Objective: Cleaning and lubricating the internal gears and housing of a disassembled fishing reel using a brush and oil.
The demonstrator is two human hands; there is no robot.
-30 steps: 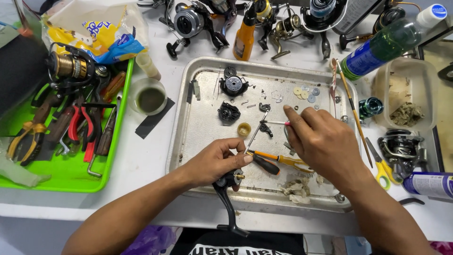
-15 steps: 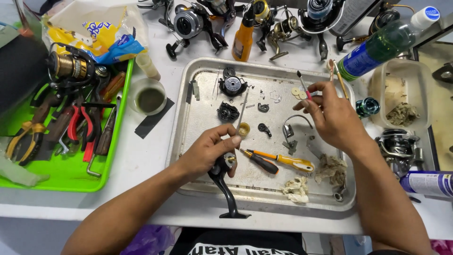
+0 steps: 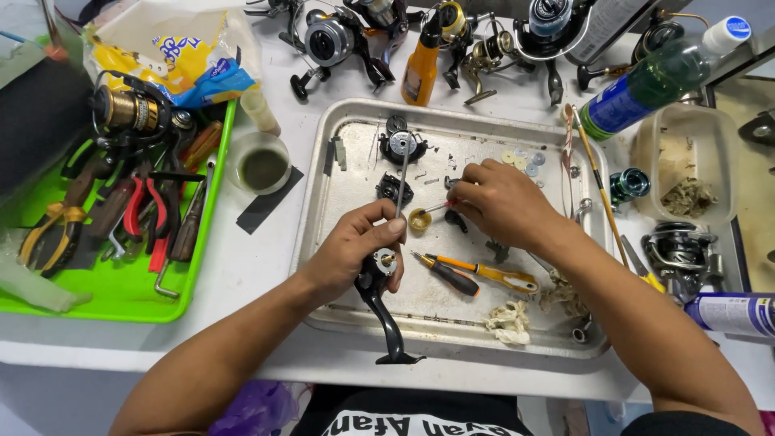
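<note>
Metal tray [image 3: 323, 242] on the table holds the work. Left hand [image 3: 355, 250] grips the black reel body [image 3: 379, 303] over the tray: rigid, fairly heavy, likely greasy; best held round the frame. Right hand [image 3: 500, 202] pinches a thin brush [image 3: 440, 207], now dipped toward the small yellow cup [image 3: 419, 220]; half a second earlier it was raised.

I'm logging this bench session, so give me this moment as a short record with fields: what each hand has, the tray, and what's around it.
left hand: grips a black reel body, its stem pointing toward the person, with a thin metal rod rising from the fingers
right hand: holds a small red-handled brush, tip at a small yellow cup
tray: metal, holding loose reel parts, two screwdrivers and crumpled tissue
left of tray: green tray with pliers and tools
far side: several fishing reels, an orange bottle
right: green bottle
</note>
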